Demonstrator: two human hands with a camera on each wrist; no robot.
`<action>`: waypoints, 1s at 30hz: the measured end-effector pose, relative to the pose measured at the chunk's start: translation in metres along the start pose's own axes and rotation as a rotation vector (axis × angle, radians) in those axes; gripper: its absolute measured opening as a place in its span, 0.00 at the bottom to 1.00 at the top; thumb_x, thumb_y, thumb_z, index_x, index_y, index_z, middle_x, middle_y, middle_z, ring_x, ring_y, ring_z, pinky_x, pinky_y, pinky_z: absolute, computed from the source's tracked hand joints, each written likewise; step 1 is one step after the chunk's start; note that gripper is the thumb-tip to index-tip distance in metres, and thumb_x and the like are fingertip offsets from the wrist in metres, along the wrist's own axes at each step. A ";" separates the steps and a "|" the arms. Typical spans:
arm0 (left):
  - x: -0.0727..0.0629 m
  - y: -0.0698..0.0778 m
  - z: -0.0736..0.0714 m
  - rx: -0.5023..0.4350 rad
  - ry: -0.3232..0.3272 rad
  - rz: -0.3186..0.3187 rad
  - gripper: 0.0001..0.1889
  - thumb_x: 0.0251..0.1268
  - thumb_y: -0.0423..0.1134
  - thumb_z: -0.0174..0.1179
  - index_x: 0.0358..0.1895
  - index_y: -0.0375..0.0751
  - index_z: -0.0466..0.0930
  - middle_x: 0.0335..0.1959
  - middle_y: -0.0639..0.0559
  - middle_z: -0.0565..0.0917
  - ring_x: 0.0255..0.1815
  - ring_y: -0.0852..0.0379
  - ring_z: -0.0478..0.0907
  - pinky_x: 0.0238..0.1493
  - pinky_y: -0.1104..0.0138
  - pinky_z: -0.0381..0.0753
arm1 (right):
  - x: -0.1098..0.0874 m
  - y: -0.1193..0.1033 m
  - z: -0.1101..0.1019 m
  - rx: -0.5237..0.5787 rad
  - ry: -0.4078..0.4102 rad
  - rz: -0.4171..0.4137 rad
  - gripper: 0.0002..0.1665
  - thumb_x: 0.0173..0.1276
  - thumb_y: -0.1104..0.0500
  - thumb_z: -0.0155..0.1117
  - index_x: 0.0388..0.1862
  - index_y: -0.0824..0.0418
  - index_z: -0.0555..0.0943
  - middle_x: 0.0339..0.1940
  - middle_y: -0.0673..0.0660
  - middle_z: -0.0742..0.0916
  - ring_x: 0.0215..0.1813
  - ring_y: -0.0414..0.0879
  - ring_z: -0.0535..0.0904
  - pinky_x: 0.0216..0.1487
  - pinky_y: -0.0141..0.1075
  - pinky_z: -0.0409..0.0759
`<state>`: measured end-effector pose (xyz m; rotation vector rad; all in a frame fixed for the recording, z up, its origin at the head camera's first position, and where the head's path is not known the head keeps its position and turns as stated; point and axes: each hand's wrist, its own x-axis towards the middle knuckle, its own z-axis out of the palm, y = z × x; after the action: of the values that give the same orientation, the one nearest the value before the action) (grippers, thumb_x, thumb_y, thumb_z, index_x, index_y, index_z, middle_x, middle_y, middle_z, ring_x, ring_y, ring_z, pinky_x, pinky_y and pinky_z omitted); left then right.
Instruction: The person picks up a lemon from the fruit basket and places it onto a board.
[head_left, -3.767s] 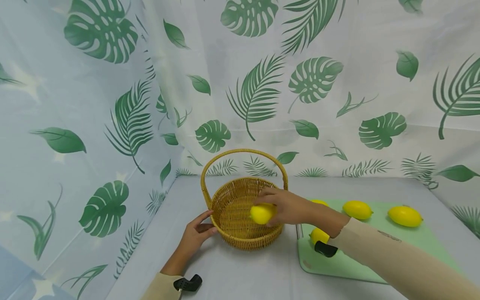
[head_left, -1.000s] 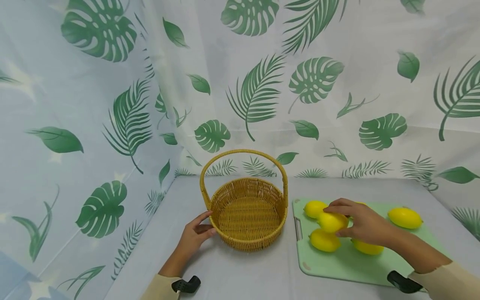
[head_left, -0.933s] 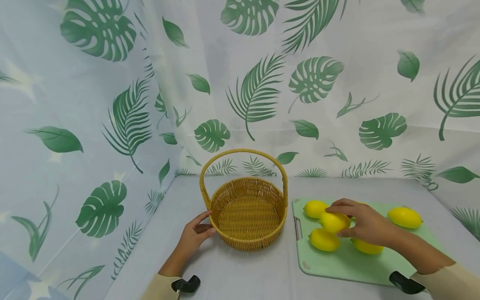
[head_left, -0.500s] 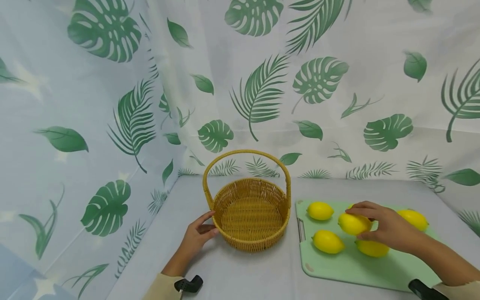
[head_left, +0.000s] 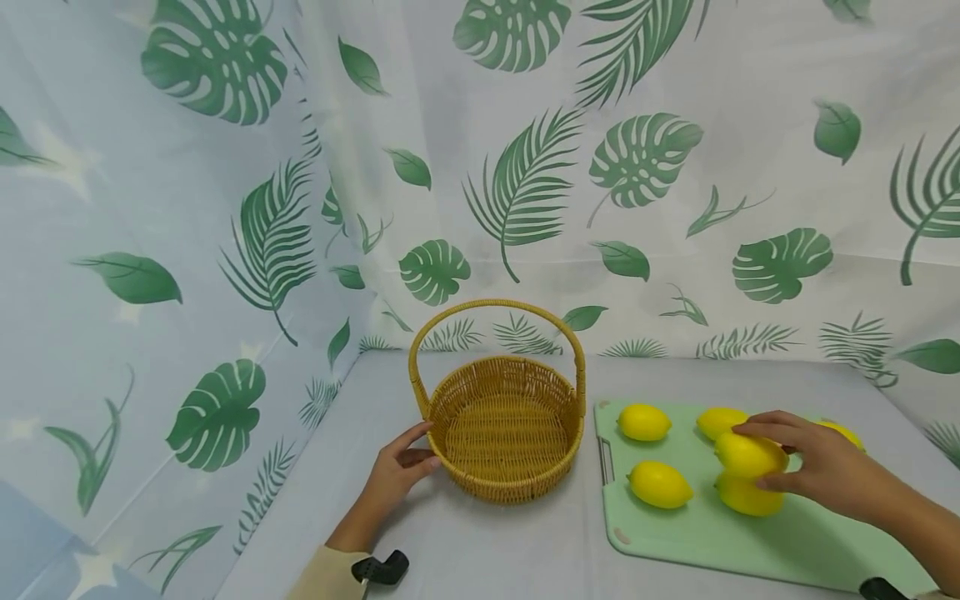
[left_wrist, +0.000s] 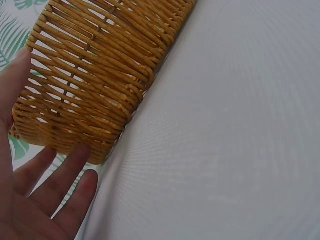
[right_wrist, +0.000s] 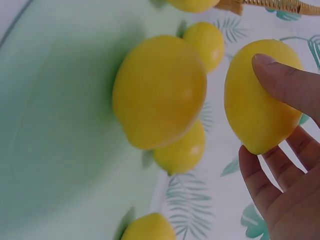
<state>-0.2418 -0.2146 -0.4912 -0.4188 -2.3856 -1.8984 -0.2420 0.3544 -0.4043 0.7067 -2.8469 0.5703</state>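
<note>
My right hand (head_left: 832,467) pinches a yellow lemon (right_wrist: 250,110) between thumb and fingers, above the right part of a light green cutting board (head_left: 675,533). In the head view the held lemon partly covers another lemon (head_left: 750,498) lying on the board. Further lemons lie there too: one at the back left (head_left: 645,423), one at the front left (head_left: 660,485), one behind (head_left: 722,422) and one mostly hidden by my hand (head_left: 843,433). With fairly straight fingers, my left hand (head_left: 390,479) touches the left side of a round wicker basket (head_left: 506,483).
The basket's tall arched handle (head_left: 495,302) stands upright, and its woven bottom (head_left: 506,433) shows bare. A white cloth (head_left: 510,550) covers the table. Leaf-print curtains (head_left: 525,167) hang at the back and left. Each wrist carries a black device (head_left: 381,568).
My right hand carried a lemon from over the basket to over the board. During the last second it moved right with a lemon held. My left hand stayed at the basket.
</note>
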 end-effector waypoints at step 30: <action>0.008 -0.029 0.000 0.014 0.046 0.012 0.33 0.60 0.35 0.69 0.70 0.42 0.69 0.69 0.46 0.69 0.51 0.46 0.80 0.44 0.63 0.81 | -0.044 0.069 -0.015 0.006 -0.123 0.294 0.47 0.41 0.53 0.83 0.60 0.70 0.75 0.55 0.75 0.74 0.50 0.71 0.70 0.42 0.57 0.79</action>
<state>-0.2563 -0.2192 -0.5169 -0.3823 -2.3606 -1.8646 -0.2354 0.4351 -0.4235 0.3349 -3.0895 0.5934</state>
